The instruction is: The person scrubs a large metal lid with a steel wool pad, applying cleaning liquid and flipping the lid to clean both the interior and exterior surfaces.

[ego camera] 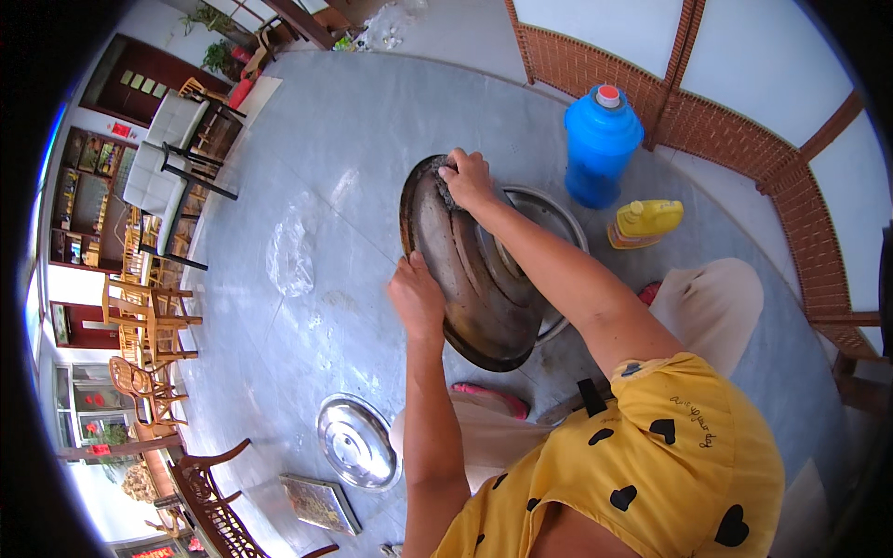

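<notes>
A stained round metal lid (474, 293), browned along its rim, is tilted up in front of me. My left hand (418, 296) grips its near-left edge, the thumb up along the rim. On the lid's upper part my right hand (467, 180) presses a dark grey scouring pad (450, 188), probably steel wool, against the surface. Behind and partly under the lid rests a round metal basin or pan (575, 240), its rim showing on the right. Most of that vessel is hidden by the lid and my right forearm.
A blue thermos-like jug (603, 150) with a red-topped cap and a yellow detergent bottle (645, 223) stand at the right. Crumpled clear plastic (291, 251) lies on the grey floor. Nearer are a shiny metal lid (357, 441) and a flat rectangular box (321, 502). A wicker-trimmed screen (732, 139) borders the right.
</notes>
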Available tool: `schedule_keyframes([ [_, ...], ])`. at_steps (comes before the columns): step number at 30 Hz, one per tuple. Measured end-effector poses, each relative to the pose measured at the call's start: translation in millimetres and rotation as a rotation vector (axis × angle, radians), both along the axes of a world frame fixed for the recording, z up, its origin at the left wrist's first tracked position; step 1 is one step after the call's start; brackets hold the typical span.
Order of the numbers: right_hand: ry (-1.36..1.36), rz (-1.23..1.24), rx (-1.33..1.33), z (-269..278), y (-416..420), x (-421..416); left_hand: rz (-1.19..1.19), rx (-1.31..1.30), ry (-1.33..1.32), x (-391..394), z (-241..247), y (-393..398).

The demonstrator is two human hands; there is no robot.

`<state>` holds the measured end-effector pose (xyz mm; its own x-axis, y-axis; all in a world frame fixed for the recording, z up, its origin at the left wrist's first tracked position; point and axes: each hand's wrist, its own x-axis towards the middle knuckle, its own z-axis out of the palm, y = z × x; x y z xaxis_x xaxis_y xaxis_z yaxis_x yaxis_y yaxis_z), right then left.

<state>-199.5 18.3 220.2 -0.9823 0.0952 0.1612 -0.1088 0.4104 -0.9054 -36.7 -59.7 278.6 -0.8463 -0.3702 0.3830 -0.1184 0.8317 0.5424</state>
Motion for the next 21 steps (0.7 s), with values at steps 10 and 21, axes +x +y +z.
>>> schedule_keyframes([
  [10, 0.489, 0.326, -0.105, 19, 10, 98, 0.01, -0.009, 0.015, 7, -3, -7],
  [21, 0.402, 0.33, -0.114, 0, 7, 96, 0.033, 0.09, -0.012, 9, -7, -15],
])
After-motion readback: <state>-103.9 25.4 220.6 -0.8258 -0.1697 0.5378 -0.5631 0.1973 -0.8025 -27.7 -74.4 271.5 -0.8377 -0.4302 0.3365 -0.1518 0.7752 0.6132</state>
